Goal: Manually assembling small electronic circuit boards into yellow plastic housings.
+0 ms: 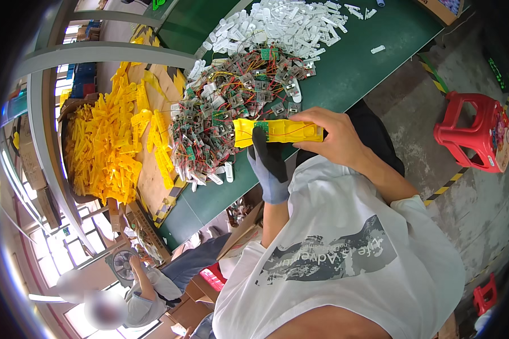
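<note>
Sideways across left hand (269, 168) and right hand (338, 137) — yellow casing (294, 131), in the grasp of both.

The gloved thumb (259, 137) hides part of the green circuit board (263, 125), and a co-worker's head (106, 309) is blurred.

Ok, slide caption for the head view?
Gloved left hand and bare right hand hold a yellow shell with a green board inside.

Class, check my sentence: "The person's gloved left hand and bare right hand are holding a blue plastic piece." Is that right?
Not quite: the plastic piece is yellow, not blue, as the head view shows. The gloved left hand and bare right hand are indeed holding it.
</note>
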`<action>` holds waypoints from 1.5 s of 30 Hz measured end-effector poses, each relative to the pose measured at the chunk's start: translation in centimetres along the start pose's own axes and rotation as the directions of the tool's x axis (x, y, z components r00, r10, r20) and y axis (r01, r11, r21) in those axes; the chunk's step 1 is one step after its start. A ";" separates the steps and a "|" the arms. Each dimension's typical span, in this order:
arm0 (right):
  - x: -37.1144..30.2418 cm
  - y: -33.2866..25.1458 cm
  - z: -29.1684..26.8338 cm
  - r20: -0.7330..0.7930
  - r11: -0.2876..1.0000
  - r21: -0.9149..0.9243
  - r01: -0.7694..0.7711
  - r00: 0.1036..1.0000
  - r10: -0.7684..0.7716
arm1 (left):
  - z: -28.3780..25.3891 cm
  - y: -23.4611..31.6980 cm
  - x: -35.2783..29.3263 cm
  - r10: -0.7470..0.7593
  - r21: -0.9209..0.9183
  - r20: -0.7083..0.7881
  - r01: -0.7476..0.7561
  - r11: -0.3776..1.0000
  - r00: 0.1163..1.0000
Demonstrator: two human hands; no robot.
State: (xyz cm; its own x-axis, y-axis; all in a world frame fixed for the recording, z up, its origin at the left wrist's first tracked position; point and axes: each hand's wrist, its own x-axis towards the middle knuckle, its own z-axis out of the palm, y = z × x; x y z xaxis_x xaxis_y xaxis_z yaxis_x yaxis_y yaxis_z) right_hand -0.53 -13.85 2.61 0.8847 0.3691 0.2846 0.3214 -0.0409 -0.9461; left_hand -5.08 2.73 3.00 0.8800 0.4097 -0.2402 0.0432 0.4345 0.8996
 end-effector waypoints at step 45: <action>3.7 3.5 -6.9 0.436 0.993 -0.107 0.054 0.900 -0.002 | 0.6 1.7 1.7 0.132 0.682 0.584 -0.572 0.456 0.801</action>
State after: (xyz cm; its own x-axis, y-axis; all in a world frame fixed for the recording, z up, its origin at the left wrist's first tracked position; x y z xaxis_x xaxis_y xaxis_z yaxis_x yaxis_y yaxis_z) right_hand 6.20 -19.01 1.44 0.6487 0.7368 0.1905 0.4026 -0.1198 -0.9075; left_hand -3.21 3.65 4.32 0.9868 -0.0829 0.1393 -0.1614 -0.5835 0.7959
